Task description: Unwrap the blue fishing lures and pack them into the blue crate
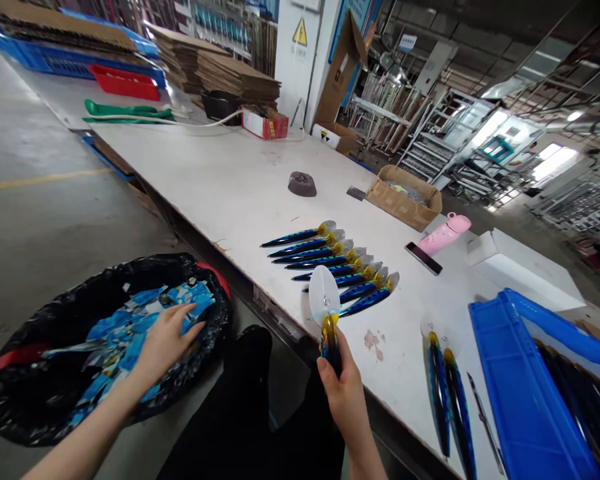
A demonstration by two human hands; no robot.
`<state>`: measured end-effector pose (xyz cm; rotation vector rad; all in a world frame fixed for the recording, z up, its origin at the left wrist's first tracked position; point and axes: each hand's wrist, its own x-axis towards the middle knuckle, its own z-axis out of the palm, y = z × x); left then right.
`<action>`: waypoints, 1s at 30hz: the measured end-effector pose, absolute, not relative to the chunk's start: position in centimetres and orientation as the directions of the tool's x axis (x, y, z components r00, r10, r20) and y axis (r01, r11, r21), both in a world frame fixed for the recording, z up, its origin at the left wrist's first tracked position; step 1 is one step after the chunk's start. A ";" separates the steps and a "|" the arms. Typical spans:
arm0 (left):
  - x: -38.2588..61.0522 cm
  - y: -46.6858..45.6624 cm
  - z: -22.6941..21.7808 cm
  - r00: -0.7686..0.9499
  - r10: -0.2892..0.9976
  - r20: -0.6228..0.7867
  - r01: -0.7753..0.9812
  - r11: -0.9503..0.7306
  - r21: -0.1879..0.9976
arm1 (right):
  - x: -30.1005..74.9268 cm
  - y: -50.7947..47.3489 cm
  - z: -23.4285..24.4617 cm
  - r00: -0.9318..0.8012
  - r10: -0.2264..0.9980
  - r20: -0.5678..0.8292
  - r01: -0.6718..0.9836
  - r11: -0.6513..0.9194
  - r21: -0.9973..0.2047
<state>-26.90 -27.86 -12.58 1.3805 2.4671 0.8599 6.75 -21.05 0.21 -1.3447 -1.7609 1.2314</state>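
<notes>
My right hand (349, 397) grips a blue-and-black fishing lure (331, 343) with a yellow head, its clear rounded lip (323, 293) pointing up, at the table's near edge. Over a bin lined with a black bag (35, 320) is my left hand (167, 337), thumb and fingers apart, with nothing visible held. Blue and white scraps (117, 327) lie in the bag just beneath it. Several similar lures (305, 255) rest side by side on the white table (220, 180), lips to the far right. The held lure's lip partly covers that row.
Two more lures (457, 407) lie beside a slim metal tool (485, 420) and a blue crate (525, 400) of lures. Farther back are a phone (423, 258), a pink bottle (446, 235), a white box (525, 267), a cardboard box (400, 207) and a dark block (303, 185).
</notes>
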 end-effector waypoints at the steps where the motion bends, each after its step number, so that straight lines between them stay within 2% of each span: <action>1: -24.7 -26.9 -10.2 -0.475 0.858 0.196 0.715 0.246 0.655 | 6.6 -21.1 0.0 -0.303 0.952 -0.038 0.446 0.107 -0.888; 3: -20.1 -24.9 -5.2 -0.326 0.884 0.335 0.668 -0.036 0.743 | 6.3 -21.1 -0.5 -0.282 0.959 0.025 0.547 0.183 -0.817; 5: -16.1 -23.2 -1.3 -0.218 0.857 0.467 0.621 -0.248 0.744 | 6.1 -21.2 -1.0 -0.284 0.953 0.105 0.634 0.268 -0.725; 7: -13.3 -21.9 0.9 -0.162 0.818 0.553 0.590 -0.369 0.719 | 6.1 -21.4 -1.4 -0.307 0.925 0.223 0.693 0.378 -0.614; 9: -11.5 -21.1 1.4 -0.149 0.812 0.565 0.569 -0.397 0.720 | 6.4 -21.6 -1.6 -0.335 0.884 0.326 0.729 0.462 -0.505; 11: -10.6 -20.5 0.9 -0.159 0.837 0.523 0.546 -0.367 0.753 | 6.7 -21.9 -1.7 -0.345 0.859 0.378 0.760 0.492 -0.424; 13: -10.1 -20.1 0.3 -0.167 0.879 0.447 0.511 -0.311 0.801 | 7.0 -22.1 -1.6 -0.349 0.860 0.372 0.794 0.482 -0.370; 18: -10.0 -19.6 0.1 -0.167 0.969 0.181 0.381 -0.106 0.918 | 6.6 -21.8 -0.3 -0.394 0.883 0.256 0.858 0.453 -0.243; 21: -10.6 -19.9 0.4 -0.048 0.997 -0.058 0.134 0.063 0.989 | 6.1 -21.1 1.5 -0.432 0.893 0.127 0.885 0.447 -0.131; 22: -10.9 -20.1 0.5 0.018 0.993 -0.118 0.037 0.117 0.992 | 6.1 -20.7 2.2 -0.447 0.891 0.082 0.882 0.455 -0.123; 24: -11.8 -20.8 1.0 0.113 0.981 -0.156 -0.068 0.164 0.984 | 6.4 -20.0 3.5 -0.494 0.869 0.003 0.853 0.485 -0.193; 26: -12.9 -21.3 1.5 0.049 0.997 -0.063 0.016 0.063 0.998 | 7.1 -19.3 4.5 -0.545 0.836 -0.057 0.800 0.499 -0.332; 27: -13.5 -21.4 1.8 -0.015 0.998 0.054 0.133 -0.051 0.990 | 7.5 -19.0 5.0 -0.564 0.822 -0.075 0.774 0.495 -0.396; 28: -14.1 -21.4 2.2 -0.059 0.976 0.211 0.281 -0.187 0.941 | 7.9 -18.8 5.3 -0.580 0.810 -0.088 0.750 0.489 -0.445; 30: -15.1 -21.0 2.7 0.002 0.853 0.522 0.557 -0.434 0.708 | 8.5 -18.4 6.0 -0.606 0.789 -0.102 0.717 0.487 -0.499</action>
